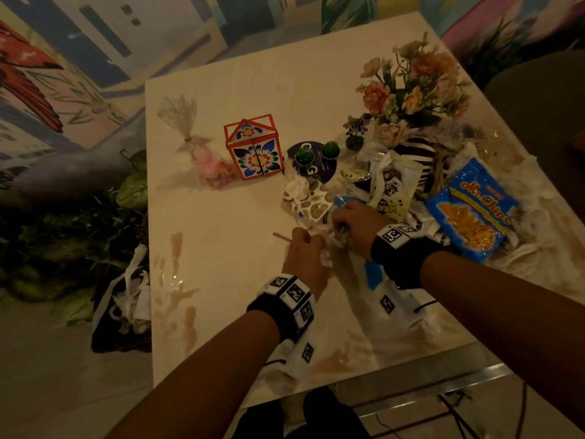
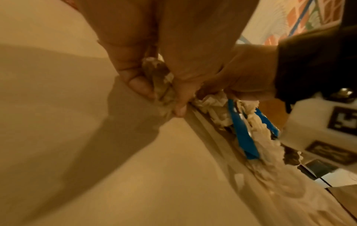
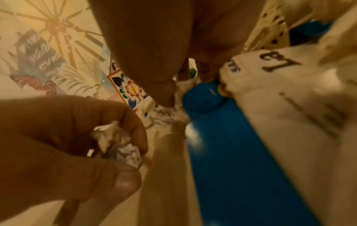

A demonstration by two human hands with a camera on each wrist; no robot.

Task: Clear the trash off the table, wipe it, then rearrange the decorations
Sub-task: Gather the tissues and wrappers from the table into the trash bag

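Both hands worked the desk [image 1: 221, 217] trash: left hand [image 1: 302, 255] clenched a tissue wad [image 2: 160, 85]; right hand [image 1: 357, 223], nearer the wrapper pile [image 1: 395, 191] just beyond, pinched crumpled tissue [image 3: 170, 116] against it.

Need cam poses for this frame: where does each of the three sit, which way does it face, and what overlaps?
Head: worn on the head, looks down at the table; both forearms, left hand and right hand show.
Left wrist: looks along the left hand's fingers, which grip crumpled tissue; the right hand shows beyond.
Right wrist: looks along the right hand at a blue wrapper; the left hand shows too.
Shared: all three show both hands on the trash; head and right wrist both show the floral box.
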